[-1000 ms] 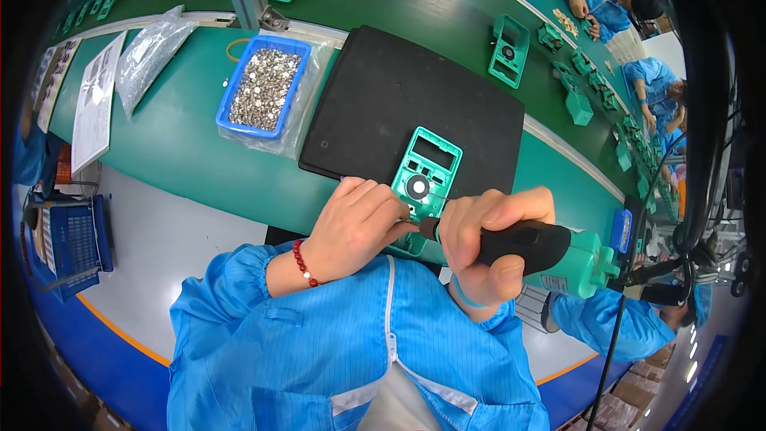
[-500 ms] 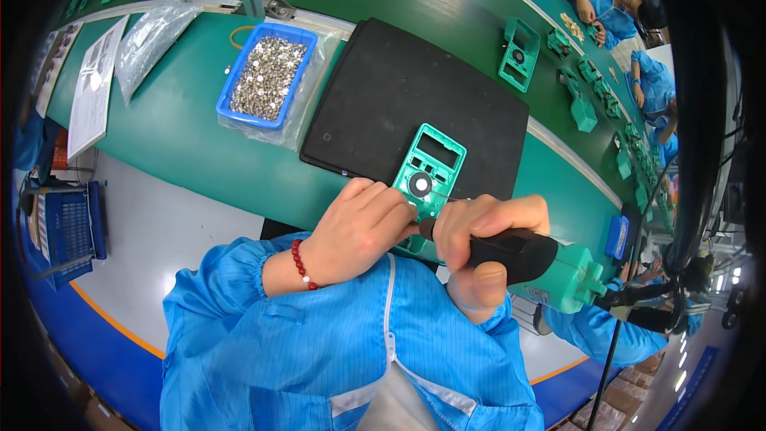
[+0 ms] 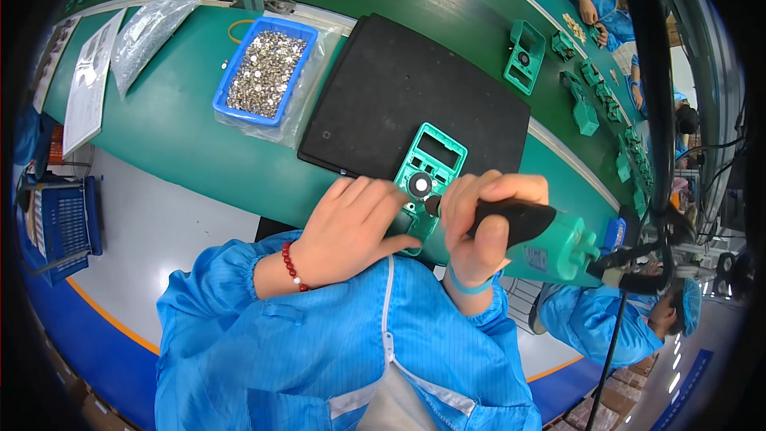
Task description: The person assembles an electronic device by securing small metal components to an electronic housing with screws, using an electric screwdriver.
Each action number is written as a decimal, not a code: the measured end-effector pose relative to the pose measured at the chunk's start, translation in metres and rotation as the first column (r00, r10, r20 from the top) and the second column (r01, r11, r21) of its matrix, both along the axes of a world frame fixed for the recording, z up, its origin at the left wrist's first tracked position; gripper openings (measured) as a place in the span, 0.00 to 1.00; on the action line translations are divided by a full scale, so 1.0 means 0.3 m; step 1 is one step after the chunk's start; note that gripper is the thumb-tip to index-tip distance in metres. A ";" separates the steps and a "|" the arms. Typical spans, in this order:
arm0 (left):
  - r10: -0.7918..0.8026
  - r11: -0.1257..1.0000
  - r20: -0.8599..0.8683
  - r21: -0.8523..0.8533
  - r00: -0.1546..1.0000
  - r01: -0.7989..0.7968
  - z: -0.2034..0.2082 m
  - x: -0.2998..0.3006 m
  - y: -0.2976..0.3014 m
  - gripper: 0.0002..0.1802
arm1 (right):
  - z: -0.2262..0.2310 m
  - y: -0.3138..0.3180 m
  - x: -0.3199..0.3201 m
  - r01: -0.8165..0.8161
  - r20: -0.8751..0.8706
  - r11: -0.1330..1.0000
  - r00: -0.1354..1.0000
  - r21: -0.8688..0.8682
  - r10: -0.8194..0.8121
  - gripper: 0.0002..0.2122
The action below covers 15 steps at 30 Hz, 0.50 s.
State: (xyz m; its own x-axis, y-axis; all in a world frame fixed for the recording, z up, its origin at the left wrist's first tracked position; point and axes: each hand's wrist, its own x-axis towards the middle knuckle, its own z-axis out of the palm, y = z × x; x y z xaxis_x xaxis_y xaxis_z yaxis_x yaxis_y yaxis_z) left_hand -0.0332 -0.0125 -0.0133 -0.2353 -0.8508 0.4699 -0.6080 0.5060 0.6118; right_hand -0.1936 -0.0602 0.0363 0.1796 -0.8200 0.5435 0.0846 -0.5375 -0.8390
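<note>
A green plastic housing [image 3: 444, 137] with a round dark speaker-like part [image 3: 420, 184] lies tilted across the near edge of a black mat. My left hand [image 3: 345, 227] is at its near left side, fingers bent along the edge and thumb stretched across its lower end, steadying it. In my right hand [image 3: 479, 219] is an electric screwdriver [image 3: 562, 247] with a green body and black grip, held nearly level. Its dark nose [image 3: 433, 206] points at the housing just below the round part. The bit's tip and any screw under it are hidden.
A blue tray of small screws [image 3: 267, 72] sits on a clear bag at the left. The black mat [image 3: 399, 88] covers the middle of the green bench. Beyond it, a conveyor belt [image 3: 447, 8] carries more green housings [image 3: 524, 57]. A cable runs from the screwdriver's rear; co-workers sit at right.
My left fingers and thumb have spread from a pinch near the screwdriver's nose and drawn slightly left. The screwdriver's nose has shifted a little up and right. The housing stays put.
</note>
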 end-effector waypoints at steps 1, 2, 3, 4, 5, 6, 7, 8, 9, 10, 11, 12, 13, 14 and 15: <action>-0.086 0.996 0.058 0.028 0.995 0.084 -0.017 0.013 0.020 0.22 | 0.006 -0.015 0.034 0.001 0.096 1.000 0.995 0.014 -0.002 0.19; -0.085 0.996 0.059 0.031 0.995 0.083 -0.046 0.011 0.032 0.22 | -0.009 -0.019 -0.001 -0.126 0.237 0.984 0.967 0.127 0.093 0.20; -0.111 0.992 0.097 -0.048 0.989 0.117 -0.069 0.006 0.041 0.22 | -0.014 -0.028 -0.001 -0.091 0.179 0.989 0.981 0.118 0.069 0.19; -0.135 0.980 0.137 -0.126 0.981 0.152 -0.083 0.003 0.049 0.21 | -0.019 -0.040 0.001 -0.057 0.120 0.992 0.992 0.108 0.044 0.19; -0.123 0.982 0.152 -0.126 0.981 0.143 -0.089 0.005 0.058 0.19 | -0.033 -0.044 0.003 -0.033 0.087 0.992 0.996 0.122 0.022 0.17; -0.123 0.982 0.152 -0.126 0.981 0.143 -0.090 0.003 0.059 0.19 | -0.053 -0.052 0.004 -0.013 0.085 0.990 0.996 0.138 0.001 0.15; -0.117 0.982 0.155 -0.129 0.981 0.137 -0.091 0.001 0.060 0.19 | -0.066 -0.061 0.009 -0.013 0.083 0.991 0.997 0.133 0.002 0.15; -0.110 0.983 0.158 -0.132 0.981 0.132 -0.092 0.000 0.061 0.18 | -0.073 -0.068 0.012 -0.013 0.081 0.992 0.997 0.128 0.003 0.15; -0.107 0.983 0.158 -0.130 0.982 0.128 -0.098 0.001 0.061 0.18 | -0.078 -0.073 0.015 -0.016 0.081 0.991 0.997 0.130 0.006 0.15; -0.111 0.983 0.178 -0.125 0.978 0.135 -0.107 0.000 0.062 0.17 | -0.081 -0.077 0.019 -0.028 0.095 0.989 0.995 0.142 0.015 0.14; -0.116 0.983 0.199 -0.120 0.973 0.141 -0.113 0.001 0.063 0.15 | -0.085 -0.082 0.022 -0.040 0.108 0.987 0.994 0.153 0.023 0.13; -0.116 0.983 0.199 -0.119 0.973 0.141 -0.114 0.003 0.064 0.15 | -0.091 -0.087 0.024 -0.040 0.108 0.987 0.994 0.154 0.023 0.13; -0.131 0.982 0.202 -0.109 0.971 0.155 -0.116 0.006 0.066 0.14 | -0.099 -0.093 0.024 0.000 0.075 0.990 0.997 0.140 -0.011 0.13; -0.147 0.980 0.205 -0.100 0.968 0.170 -0.117 0.007 0.067 0.13 | -0.107 -0.096 0.024 0.040 0.042 0.991 0.998 0.125 -0.046 0.12; -0.146 0.981 0.205 -0.099 0.968 0.169 -0.117 0.007 0.068 0.13 | -0.112 -0.097 0.023 0.039 0.043 0.991 0.998 0.126 -0.045 0.12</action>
State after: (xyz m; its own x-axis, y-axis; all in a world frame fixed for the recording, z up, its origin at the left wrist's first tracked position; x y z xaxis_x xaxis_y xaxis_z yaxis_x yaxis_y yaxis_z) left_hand -0.0311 0.0080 -0.0485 -0.4590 -0.7387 0.4937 -0.6169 0.6648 0.4212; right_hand -0.1865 -0.0893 0.0026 0.1211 -0.8883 0.4430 0.1035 -0.4326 -0.8956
